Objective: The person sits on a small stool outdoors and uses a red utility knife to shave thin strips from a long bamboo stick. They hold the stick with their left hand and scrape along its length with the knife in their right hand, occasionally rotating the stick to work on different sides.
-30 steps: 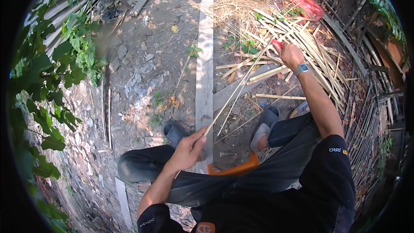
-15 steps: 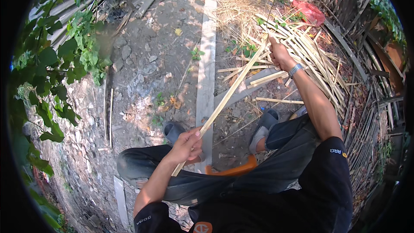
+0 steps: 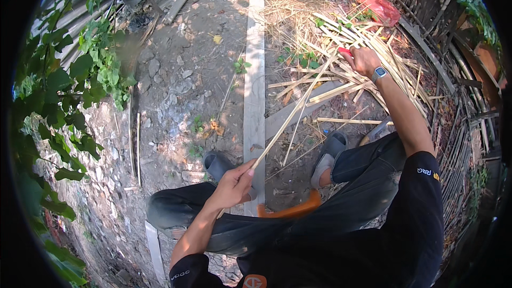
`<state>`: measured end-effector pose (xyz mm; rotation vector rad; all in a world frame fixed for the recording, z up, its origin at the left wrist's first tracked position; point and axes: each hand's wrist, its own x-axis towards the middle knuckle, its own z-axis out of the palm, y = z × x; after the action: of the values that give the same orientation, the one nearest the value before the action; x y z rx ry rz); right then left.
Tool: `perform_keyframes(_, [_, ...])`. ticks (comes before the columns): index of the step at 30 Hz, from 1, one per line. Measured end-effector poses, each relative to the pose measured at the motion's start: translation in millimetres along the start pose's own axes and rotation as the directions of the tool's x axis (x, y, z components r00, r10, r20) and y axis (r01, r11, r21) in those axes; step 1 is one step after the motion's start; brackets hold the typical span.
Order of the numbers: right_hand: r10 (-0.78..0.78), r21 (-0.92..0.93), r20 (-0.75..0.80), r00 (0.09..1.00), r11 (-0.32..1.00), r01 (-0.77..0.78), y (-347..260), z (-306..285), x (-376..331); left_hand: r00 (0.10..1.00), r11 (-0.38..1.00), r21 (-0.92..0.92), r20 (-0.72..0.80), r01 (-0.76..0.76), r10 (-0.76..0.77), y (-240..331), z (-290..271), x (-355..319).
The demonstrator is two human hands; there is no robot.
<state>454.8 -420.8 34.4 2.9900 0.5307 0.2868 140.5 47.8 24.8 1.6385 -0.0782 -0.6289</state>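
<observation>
A long, pale bamboo strip [image 3: 288, 120] slants from my lap up toward the far right. My left hand [image 3: 233, 185] is closed around its lower part, above my left knee. Close to its far end, my right hand [image 3: 364, 62] grips a small red tool [image 3: 345, 52]; only a bit of red shows, and its working edge is hidden. A thin sliver [image 3: 298, 128] hangs away from the strip near that end, its tip pointing down toward my right foot. Just beyond and beside my right hand lies a heap of bamboo strips [image 3: 394, 64].
A grey plank [image 3: 255, 74] lies lengthwise on the dirt between my feet. Something orange and curved [image 3: 293, 207] sits before my lap. A red plastic bag [image 3: 381, 9] is behind the heap. Leafy vines [image 3: 64, 90] hang at left; stacked sticks [image 3: 453, 181] line the right.
My right hand has turned over and shifted slightly right, bringing the watch face and the red tool into sight. A thin sliver now hangs off the strip. My left hand has moved slightly right.
</observation>
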Motion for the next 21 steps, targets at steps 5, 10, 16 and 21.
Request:
perform_keyframes(5, [0.253, 0.169, 0.063, 0.965, 0.951, -0.261, -44.9, 12.2, 6.4, 0.999, 0.999, -0.046, -0.053, 0.007, -0.009, -2.3, -8.9, 13.2])
perform_keyframes(10, [-0.172, 0.203, 0.095, 0.980, 0.967, 0.150, -121.4, 1.4, -37.6, 0.990, 0.995, -0.070, -0.109, 0.077, -0.084, -14.4, -12.4, -20.2])
perform_keyframes(16, [0.857, 0.009, -0.107, 0.505, 0.508, -0.861, 268.5, 27.4, -73.0, 0.999, 0.991, -0.125, 0.019, 0.037, -0.035, -39.3, -38.7, -25.3])
perform_keyframes(21, [0.774, 0.059, 0.054, 0.631, 0.628, -0.776, 199.3, -8.6, -54.2, 0.990, 0.954, -0.287, -0.083, 0.090, -0.118, -35.7, -25.1, -27.6])
